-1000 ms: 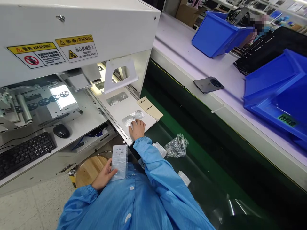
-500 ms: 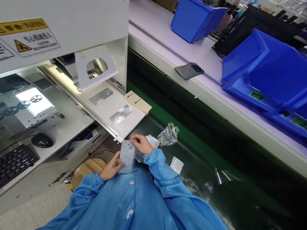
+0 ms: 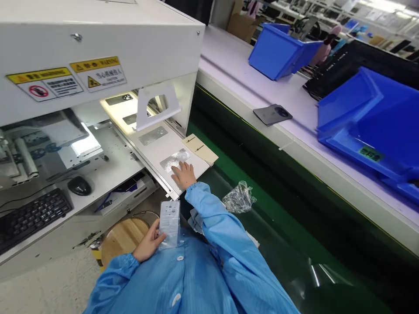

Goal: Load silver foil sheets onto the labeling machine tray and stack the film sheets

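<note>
**2 hands, 1 sheet under the palm**

Head view: the right hand (image 3: pixel 183 174) lies flat on the tray (image 3: pixel 145 152). Its fingers are straight and spread, gripping nothing, and the fingertips rest on a shiny sheet (image 3: pixel 173 160) at the tray's near end. The left hand (image 3: pixel 149 246) is below the tray, close to the blue smock. Its fingers are curled round the lower edge of a stack (image 3: pixel 169 222) of like sheets, held upright. Further up the tray lies a 2nd sheet (image 3: pixel 152 135). A 3rd sheet (image 3: pixel 130 118) shows where the tray runs in under the machine (image 3: pixel 98 35), below a lit opening. A beige card (image 3: pixel 199 148) touches the tray's right edge. Right of the tray, a crumpled bag (image 3: pixel 239 198) lies on the green belt (image 3: pixel 288 218). Left of the tray sit a mouse (image 3: pixel 79 186) and a keyboard (image 3: pixel 29 213), and a wooden stool (image 3: pixel 124 235) stands below it.

By my reading, at least 3 sheets are laid on the tray, the nearest one under the right hand. The stack in the left hand is not yet laid out.
</note>
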`<state>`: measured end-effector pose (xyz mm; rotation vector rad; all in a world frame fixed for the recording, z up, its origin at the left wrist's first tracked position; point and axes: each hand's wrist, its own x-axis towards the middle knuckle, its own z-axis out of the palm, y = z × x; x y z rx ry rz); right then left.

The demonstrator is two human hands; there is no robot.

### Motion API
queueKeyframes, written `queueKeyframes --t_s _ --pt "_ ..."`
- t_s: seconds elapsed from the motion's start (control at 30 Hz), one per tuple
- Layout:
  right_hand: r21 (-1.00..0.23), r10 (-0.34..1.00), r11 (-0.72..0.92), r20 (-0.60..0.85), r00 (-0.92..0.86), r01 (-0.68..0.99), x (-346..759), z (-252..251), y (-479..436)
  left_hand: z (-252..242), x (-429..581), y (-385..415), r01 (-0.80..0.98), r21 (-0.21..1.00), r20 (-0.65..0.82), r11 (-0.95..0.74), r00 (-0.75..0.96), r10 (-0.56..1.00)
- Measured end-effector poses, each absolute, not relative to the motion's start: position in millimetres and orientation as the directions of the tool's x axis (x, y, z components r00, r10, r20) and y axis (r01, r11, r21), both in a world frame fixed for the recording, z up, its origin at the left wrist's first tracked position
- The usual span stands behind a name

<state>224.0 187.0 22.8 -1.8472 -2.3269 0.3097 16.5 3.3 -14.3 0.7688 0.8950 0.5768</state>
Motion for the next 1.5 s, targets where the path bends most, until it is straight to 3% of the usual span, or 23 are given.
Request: queueKeyframes --t_s 0.4,0.57,0.67,0.8,1.0,1.23,1.4,1.5 --pt "-0.246 0.966 0.249 -0.008 -0.258 0.937 218.6 16.3 198.3 -15.8 16.1 6.5 -0.159 0.791 -0.459 0.591 0.485 0.745" --pt "-0.388 0.97 0.235 0.03 -0.242 0.891 223.5 34.7 186.4 -15.4 16.8 9.4 -0.155 0.793 -0.447 0.588 0.507 0.737" --pt "-0.598 0.978 0.191 0.049 -0.203 0.779 239.7 51.5 152.0 -10.1 21.7 15.0 -0.141 0.81 -0.417 0.569 0.544 0.728" --pt "-0.768 0.967 0.028 -0.141 -0.212 0.64 276.3 64.9 84.9 -2.0 39.3 24.9 -0.064 0.837 -0.371 0.544 0.664 0.649" --pt "-0.82 0.971 -0.215 -0.236 0.03 0.531 330.9 69.1 11.6 3.9 86.5 27.2 0.134 0.872 -0.345 0.471 0.85 0.397" --pt "-0.867 0.935 -0.346 -0.352 0.051 0.359 350.2 55.0 -35.9 4.3 105.2 8.3 0.212 0.886 -0.35 0.411 0.889 0.296" --pt "-0.919 0.923 -0.384 -0.385 0.008 0.096 366.3 41.4 -42.0 -7.3 102.2 -3.8 0.266 0.886 -0.381 0.381 0.885 0.269" --pt "-0.926 0.894 -0.377 -0.352 0.275 0.039 387.5 22.8 -29.9 -16.3 94.2 -6.2 0.279 0.836 -0.437 0.472 0.859 0.265"
